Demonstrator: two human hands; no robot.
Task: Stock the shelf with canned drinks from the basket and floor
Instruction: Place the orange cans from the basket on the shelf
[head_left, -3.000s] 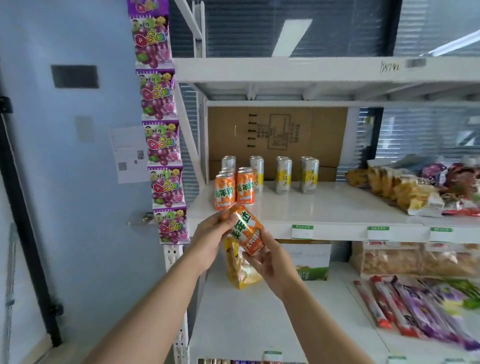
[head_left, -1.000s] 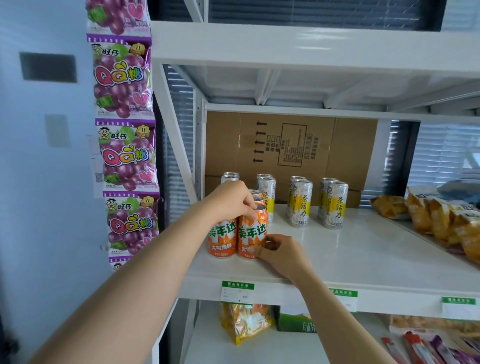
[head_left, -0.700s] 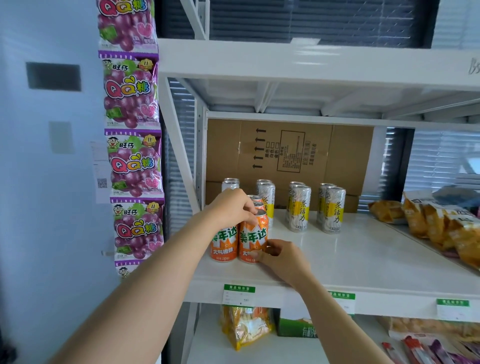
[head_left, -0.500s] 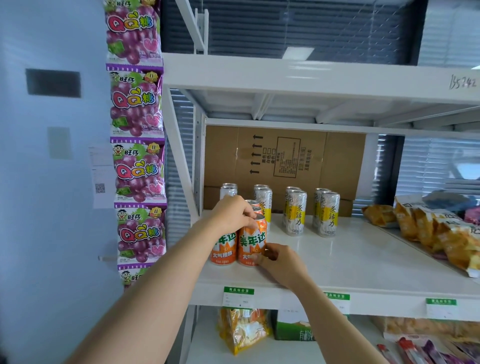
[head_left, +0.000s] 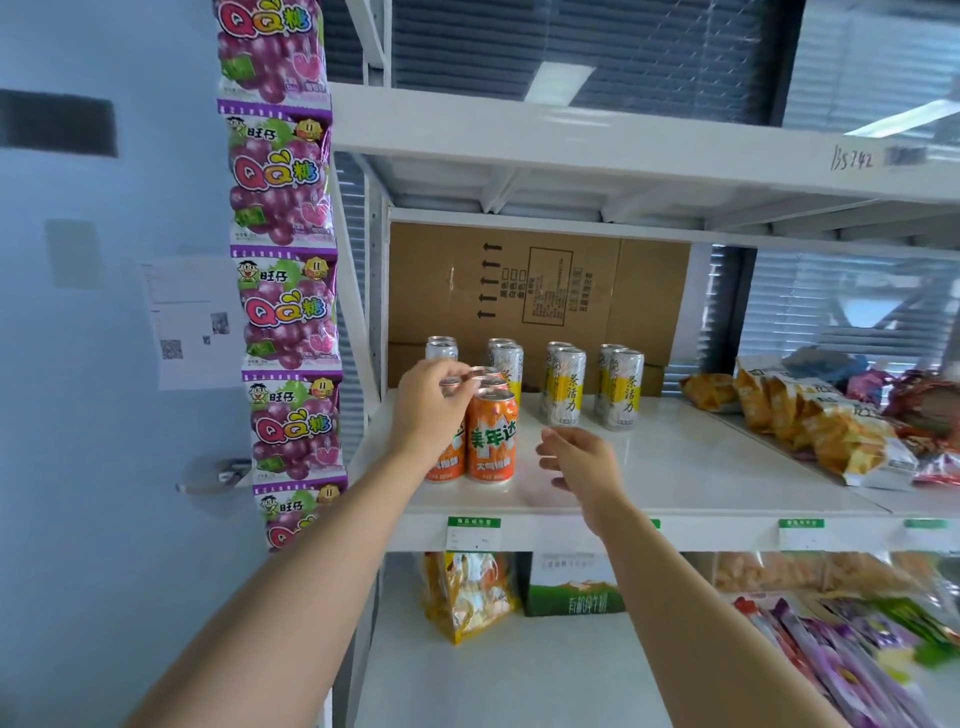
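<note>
Two orange cans stand side by side at the front left of the white shelf (head_left: 685, 467). The right orange can (head_left: 492, 441) stands free. My left hand (head_left: 426, 410) curls over the top of the left orange can (head_left: 445, 466) and hides most of it. My right hand (head_left: 582, 462) hovers open just right of the orange cans, touching nothing. More orange can tops show behind my left fingers. Tall silver-and-yellow cans (head_left: 569, 387) stand in rows further back.
A cardboard box (head_left: 540, 291) fills the back of the shelf. Snack bags (head_left: 831, 426) lie on its right side. A hanging strip of purple candy packs (head_left: 285, 312) runs down the left upright. The lower shelf holds a yellow bag (head_left: 467, 597), a green carton (head_left: 571, 587) and long packets.
My right hand has let go of the right orange can and pulled back to the right, fingers spread. My left hand stays on the left can.
</note>
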